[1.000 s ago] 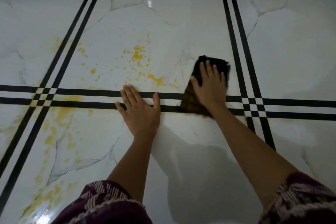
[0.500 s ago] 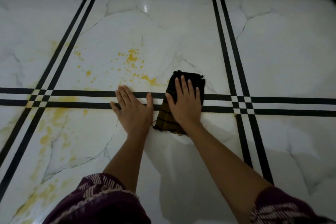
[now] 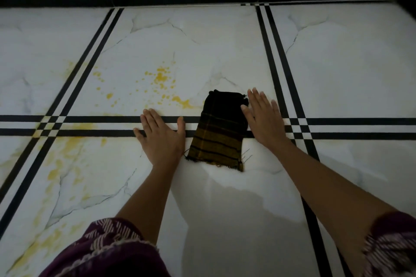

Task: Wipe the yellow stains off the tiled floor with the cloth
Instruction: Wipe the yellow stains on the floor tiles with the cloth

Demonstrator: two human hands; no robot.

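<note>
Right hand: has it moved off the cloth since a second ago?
Yes. The right hand was flat on the cloth; now it lies right of it, toward the vertical black stripes, thumb at the cloth's edge.

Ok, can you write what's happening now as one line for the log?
left hand: flat on floor | right hand: open, beside cloth, thumb at its edge | yellow stains: unwiped

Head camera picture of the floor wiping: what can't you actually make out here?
- Floor under the dark checked folded cloth: covered by it, stains there unknown.
- Yellow stains at lower left: cut off by the frame edge.
- Right hand: blurred, contact with the cloth's edge unclear.
- Floor under the left hand: hidden.
</note>
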